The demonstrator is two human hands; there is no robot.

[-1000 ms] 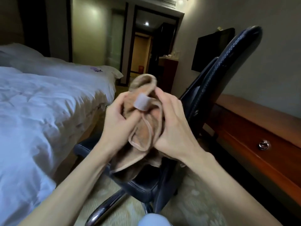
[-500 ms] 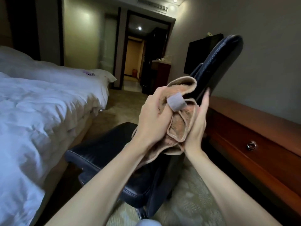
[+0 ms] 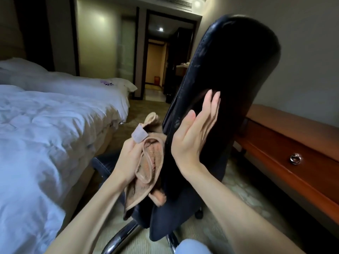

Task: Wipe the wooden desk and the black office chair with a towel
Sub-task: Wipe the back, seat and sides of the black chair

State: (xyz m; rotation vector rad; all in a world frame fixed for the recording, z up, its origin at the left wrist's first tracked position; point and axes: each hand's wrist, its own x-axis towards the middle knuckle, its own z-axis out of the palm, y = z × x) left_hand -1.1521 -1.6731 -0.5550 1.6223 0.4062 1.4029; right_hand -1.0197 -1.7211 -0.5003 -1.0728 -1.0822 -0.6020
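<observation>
Two hands are raised by the seated person, a left hand (image 3: 130, 158) and a right hand (image 3: 194, 136). There is one towel (image 3: 148, 162), with one grey tag (image 3: 139, 135) on it. One chair (image 3: 229, 79) stands here; under it I count two chrome legs (image 3: 119, 239) and one caster (image 3: 199, 214), the rest of the base hidden. One desk (image 3: 293, 125), one ring pull (image 3: 295, 158). One bed (image 3: 45, 134), I think, though the bedding at the far end may belong to a second. One purple scrap (image 3: 106, 83) lies there. Two lamps glow overhead: a near light (image 3: 197, 3) and a hall light (image 3: 161, 29).
</observation>
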